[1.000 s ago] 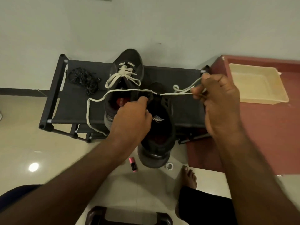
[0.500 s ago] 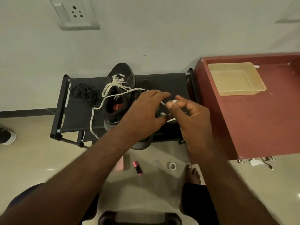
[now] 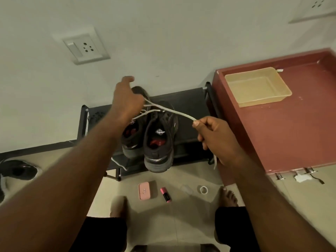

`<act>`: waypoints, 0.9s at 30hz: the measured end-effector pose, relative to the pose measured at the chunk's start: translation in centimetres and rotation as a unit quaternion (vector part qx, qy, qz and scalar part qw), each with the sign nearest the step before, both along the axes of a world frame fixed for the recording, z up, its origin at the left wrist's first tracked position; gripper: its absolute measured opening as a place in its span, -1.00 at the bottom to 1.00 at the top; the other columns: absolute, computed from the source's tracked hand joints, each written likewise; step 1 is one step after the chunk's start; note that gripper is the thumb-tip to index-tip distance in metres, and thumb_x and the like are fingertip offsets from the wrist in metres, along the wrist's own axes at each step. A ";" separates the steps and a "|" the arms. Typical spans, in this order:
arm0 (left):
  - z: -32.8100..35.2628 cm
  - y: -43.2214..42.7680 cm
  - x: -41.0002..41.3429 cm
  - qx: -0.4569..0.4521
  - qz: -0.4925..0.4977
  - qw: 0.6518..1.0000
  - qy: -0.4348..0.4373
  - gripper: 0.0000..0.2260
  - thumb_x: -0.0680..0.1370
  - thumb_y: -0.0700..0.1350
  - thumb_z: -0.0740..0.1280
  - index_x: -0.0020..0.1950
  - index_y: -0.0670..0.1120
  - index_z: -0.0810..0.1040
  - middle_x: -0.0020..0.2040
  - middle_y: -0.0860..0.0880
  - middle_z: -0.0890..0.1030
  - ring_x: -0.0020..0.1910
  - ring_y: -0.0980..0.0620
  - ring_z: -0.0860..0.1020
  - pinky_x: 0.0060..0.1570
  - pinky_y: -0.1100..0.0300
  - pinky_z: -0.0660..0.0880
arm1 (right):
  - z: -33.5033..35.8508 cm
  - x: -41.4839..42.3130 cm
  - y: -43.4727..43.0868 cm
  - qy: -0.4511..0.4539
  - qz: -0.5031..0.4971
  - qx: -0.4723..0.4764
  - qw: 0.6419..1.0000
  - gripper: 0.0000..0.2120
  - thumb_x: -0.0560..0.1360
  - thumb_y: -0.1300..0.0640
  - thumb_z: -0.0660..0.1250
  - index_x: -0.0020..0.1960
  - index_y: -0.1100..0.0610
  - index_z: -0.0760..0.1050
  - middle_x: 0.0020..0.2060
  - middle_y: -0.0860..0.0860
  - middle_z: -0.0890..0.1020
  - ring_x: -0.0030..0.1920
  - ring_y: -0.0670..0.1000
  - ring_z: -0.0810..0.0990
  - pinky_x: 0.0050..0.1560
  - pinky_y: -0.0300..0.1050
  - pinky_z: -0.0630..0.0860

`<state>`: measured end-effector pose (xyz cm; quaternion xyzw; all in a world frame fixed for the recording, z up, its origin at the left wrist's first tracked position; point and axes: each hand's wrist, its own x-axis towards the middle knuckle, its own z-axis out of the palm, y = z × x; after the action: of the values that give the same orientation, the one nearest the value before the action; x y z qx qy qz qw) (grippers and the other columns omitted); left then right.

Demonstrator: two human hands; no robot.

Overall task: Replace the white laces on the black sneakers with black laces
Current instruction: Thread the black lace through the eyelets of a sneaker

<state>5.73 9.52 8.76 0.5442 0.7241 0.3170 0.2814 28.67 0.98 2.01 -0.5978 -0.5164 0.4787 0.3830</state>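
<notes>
Right hand point(image 3: 216, 135) pinches the white lace point(image 3: 174, 112) above the black sneakers point(image 3: 158, 135) on the far rack point(image 3: 189, 100), left hand point(image 3: 127, 102) grip I cannot tell, so taking the lace out seems the step, and next needs a steady pull.

No words, brand names or numbers can be read anywhere. The nearer black sneaker point(image 3: 158, 151) has a small white diamond-shaped logo patch point(image 3: 160, 132) on its tongue, but any lettering on it is too small and blurred to make out. The farther black sneaker point(image 3: 130, 140) shows only the edge of a similar patch point(image 3: 132, 121), which is also illegible. A pink case point(image 3: 145, 190) on the floor carries a tiny pale mark point(image 3: 144, 191) at its centre that is unreadable.
</notes>
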 end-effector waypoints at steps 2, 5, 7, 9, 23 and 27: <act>0.4 -2.7 1.7 0.061 -0.214 0.968 0.118 -0.44 0.49 -0.31 0.33 0.46 0.01 0.37 0.37 -0.02 0.43 0.33 0.02 0.42 0.34 0.09 0.39 | 0.8 -0.2 -0.5 0.026 0.017 0.008 1.000 -0.72 0.62 -0.01 0.32 -0.13 0.18 0.57 -0.46 -0.02 0.53 -0.48 -0.10 0.39 -0.40 -0.14 0.33; -0.9 -6.9 4.8 0.084 -0.401 0.903 0.129 -0.62 0.50 -0.33 0.33 0.28 -0.05 0.58 0.14 -0.05 0.65 0.11 0.13 0.55 0.20 0.24 0.45 | 1.9 -1.0 -1.6 0.067 0.078 -0.003 0.995 -0.69 0.62 -0.01 0.31 -0.12 0.23 0.57 -0.46 0.00 0.51 -0.47 -0.08 0.37 -0.45 -0.21 0.31; -2.0 -7.9 5.2 0.106 -0.358 0.919 0.125 -0.72 0.55 -0.33 0.29 0.17 -0.08 0.65 -0.13 0.02 0.67 -0.16 0.25 0.57 -0.08 0.42 0.47 | 2.2 -1.2 -2.0 0.079 0.087 -0.017 0.993 -0.70 0.62 -0.01 0.32 -0.11 0.22 0.56 -0.45 -0.01 0.49 -0.48 -0.10 0.37 -0.47 -0.23 0.31; -2.4 -7.6 5.0 0.105 -0.233 0.965 0.062 -0.77 0.58 -0.31 0.29 0.11 -0.09 0.67 -0.20 0.09 0.63 -0.24 0.32 0.56 -0.20 0.52 0.42 | 2.0 -0.8 -2.1 0.081 0.086 -0.034 0.992 -0.74 0.63 0.01 0.31 -0.09 0.19 0.54 -0.44 0.02 0.48 -0.46 -0.07 0.36 -0.45 -0.23 0.32; -6.5 -3.9 2.9 0.141 -0.286 0.940 0.122 -0.64 0.54 -0.14 0.39 0.33 -0.03 0.53 0.25 0.03 0.58 0.29 0.24 0.39 0.39 0.09 0.32 | 0.6 -2.0 2.0 0.279 0.146 -0.182 0.931 -0.70 0.64 -0.03 0.18 -0.01 0.16 0.56 -0.37 0.06 0.53 -0.45 -0.04 0.41 -0.48 -0.22 0.32; -6.9 -4.5 2.4 0.096 -0.279 0.955 0.007 -0.79 0.54 -0.15 0.27 0.11 -0.01 0.63 -0.09 0.25 0.59 -0.02 0.23 0.57 0.00 0.40 0.48 | -0.1 -3.1 2.5 0.392 0.202 -0.190 0.877 -0.71 0.64 0.03 0.17 0.06 0.18 0.60 -0.21 0.10 0.65 -0.31 0.00 0.62 -0.34 -0.20 0.54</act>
<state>8.17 4.98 1.85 0.7513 0.5116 0.2901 0.2994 25.58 3.53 1.90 -0.3050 -0.3323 0.8300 0.3282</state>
